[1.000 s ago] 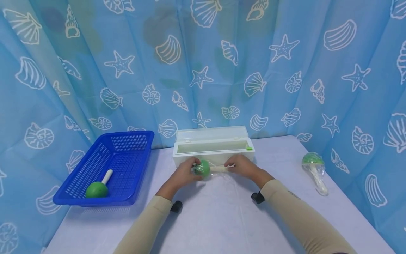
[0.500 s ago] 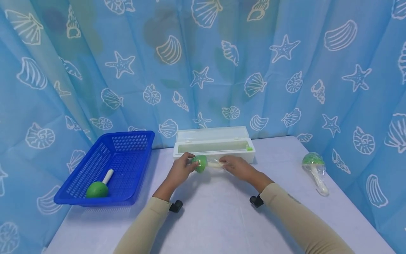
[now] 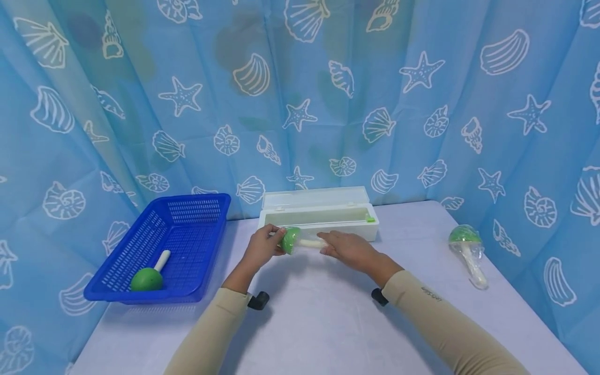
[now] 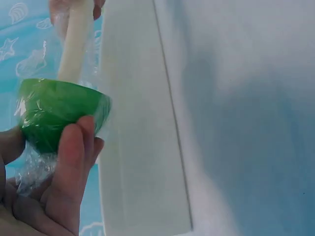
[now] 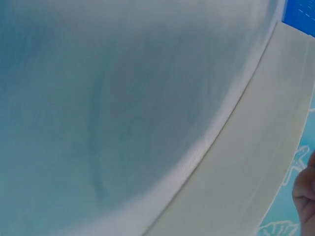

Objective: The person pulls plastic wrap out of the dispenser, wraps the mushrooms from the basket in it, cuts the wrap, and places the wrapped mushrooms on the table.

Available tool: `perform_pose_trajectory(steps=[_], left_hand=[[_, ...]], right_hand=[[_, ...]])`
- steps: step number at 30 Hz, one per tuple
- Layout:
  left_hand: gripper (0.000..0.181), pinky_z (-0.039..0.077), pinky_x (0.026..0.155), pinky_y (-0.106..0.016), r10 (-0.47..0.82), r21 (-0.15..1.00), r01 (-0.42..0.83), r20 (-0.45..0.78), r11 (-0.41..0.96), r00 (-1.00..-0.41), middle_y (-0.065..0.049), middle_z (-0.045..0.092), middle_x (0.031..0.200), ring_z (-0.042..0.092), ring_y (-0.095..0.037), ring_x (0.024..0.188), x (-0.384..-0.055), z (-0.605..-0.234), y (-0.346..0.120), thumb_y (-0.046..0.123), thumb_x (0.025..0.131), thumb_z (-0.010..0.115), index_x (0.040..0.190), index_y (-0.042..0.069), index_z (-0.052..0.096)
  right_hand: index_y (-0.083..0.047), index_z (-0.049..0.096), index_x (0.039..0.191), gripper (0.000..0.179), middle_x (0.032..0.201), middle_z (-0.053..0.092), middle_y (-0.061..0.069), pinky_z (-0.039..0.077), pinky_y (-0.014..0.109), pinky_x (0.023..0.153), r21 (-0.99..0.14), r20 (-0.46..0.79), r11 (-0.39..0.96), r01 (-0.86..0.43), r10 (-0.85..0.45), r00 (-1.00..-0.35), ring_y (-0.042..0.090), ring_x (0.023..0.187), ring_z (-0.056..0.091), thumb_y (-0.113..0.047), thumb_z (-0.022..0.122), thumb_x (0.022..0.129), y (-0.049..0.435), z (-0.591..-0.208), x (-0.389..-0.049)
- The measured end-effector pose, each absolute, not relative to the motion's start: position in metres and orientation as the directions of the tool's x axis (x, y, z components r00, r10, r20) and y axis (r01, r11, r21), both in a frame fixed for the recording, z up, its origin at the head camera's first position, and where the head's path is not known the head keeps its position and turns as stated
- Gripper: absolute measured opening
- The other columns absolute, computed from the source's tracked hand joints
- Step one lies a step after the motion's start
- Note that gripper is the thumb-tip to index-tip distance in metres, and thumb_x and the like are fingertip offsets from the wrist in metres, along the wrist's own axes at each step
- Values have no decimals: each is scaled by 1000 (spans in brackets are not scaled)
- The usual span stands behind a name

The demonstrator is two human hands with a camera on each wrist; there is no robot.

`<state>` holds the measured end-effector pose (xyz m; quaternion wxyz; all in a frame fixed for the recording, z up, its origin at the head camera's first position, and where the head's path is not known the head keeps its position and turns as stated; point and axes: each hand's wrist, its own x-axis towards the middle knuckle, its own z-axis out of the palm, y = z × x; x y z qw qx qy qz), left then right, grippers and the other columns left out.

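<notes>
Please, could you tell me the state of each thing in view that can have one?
Held stick: wrapped in clear film.
Left grip: holding its green head.
Right grip: pinching near its handle end.
White box: lid open.
Bare stick: lying in the blue basket, no film visible.
Blue basket: upright.
Far-right stick: film-wrapped, lying on the table.

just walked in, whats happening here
A person's left hand grips the green head of a plastic-wrapped maraca-shaped thing; the right hand holds its white handle. Behind it stands an open white rectangular box. Another wrapped one lies to the right; an unwrapped one lies in the blue plastic basket.
</notes>
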<state>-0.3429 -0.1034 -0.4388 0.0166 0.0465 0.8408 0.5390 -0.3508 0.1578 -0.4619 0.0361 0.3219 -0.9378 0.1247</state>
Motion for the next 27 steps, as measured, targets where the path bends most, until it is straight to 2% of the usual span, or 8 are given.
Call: perform_pose_trajectory(steps=[3, 6, 9, 11, 15, 20, 24, 27], left_hand=[[41, 58, 67, -40, 78, 904, 41, 9, 426, -997, -15, 64, 88, 68, -22, 68, -342, -439, -102, 37, 101, 51, 108, -2, 59], [45, 58, 64, -41, 93, 889, 53, 11, 456, -996, -13, 64, 81, 67, -21, 62, -340, -440, -97, 41, 102, 47, 103, -2, 60], [43, 57, 56, -39, 92, 870, 67, 25, 489, -995, -11, 63, 73, 65, -21, 55, -339, -440, -93, 38, 104, 41, 97, 1, 61], [41, 55, 51, -37, 89, 863, 65, 24, 500, -996, -11, 62, 67, 63, -21, 51, -339, -440, -91, 34, 105, 39, 93, 2, 61], [41, 54, 49, -33, 111, 846, 97, 46, 524, -993, -11, 63, 68, 62, -21, 53, -336, -438, -92, 33, 106, 37, 96, 2, 62], [61, 56, 75, -37, 143, 902, 159, 110, 401, -984, -19, 66, 102, 68, -28, 89, -334, -433, -93, 44, 106, 30, 127, -7, 54], [60, 47, 95, -43, 205, 952, 160, 107, 262, -973, -20, 57, 122, 58, -32, 115, -335, -431, -91, 47, 105, 25, 134, -2, 44], [49, 47, 94, -41, 184, 979, 121, 90, 164, -979, -14, 55, 121, 58, -26, 111, -336, -431, -88, 43, 106, 30, 127, 4, 48]], right_hand=[[-11, 60, 118, 45, 94, 62, 0, 52, 33, 76, -13, 197, 780, -626, -612, -766, 17, 83, 61, -49, 56, 95, 153, -460, -351], [-14, 58, 95, 25, 79, 57, -2, 50, 28, 62, 166, 262, 781, -602, -623, -737, 13, 66, 55, -38, 66, 92, 146, -458, -351], [-13, 55, 91, 19, 74, 58, -1, 49, 27, 57, 230, 321, 782, -579, -623, -714, 13, 59, 53, -24, 70, 90, 139, -454, -349], [-13, 56, 90, 17, 69, 58, -1, 48, 28, 53, 243, 342, 784, -571, -620, -706, 13, 54, 53, -23, 69, 89, 135, -452, -348], [-15, 58, 84, 20, 56, 50, -3, 44, 31, 48, 206, 289, 834, -511, -551, -783, 14, 47, 46, -33, 66, 89, 133, -451, -349], [-16, 57, 74, 23, 56, 47, -3, 42, 33, 51, 17, 185, 901, -433, -429, -884, 16, 52, 45, -29, 58, 93, 132, -455, -353], [-17, 52, 68, 30, 55, 47, -5, 41, 32, 53, -123, 208, 892, -436, -406, -890, 16, 54, 46, -28, 55, 96, 129, -456, -352], [-18, 51, 67, 30, 54, 47, -6, 42, 32, 52, -120, 268, 861, -495, -452, -851, 15, 52, 45, -28, 56, 95, 127, -455, -350]])
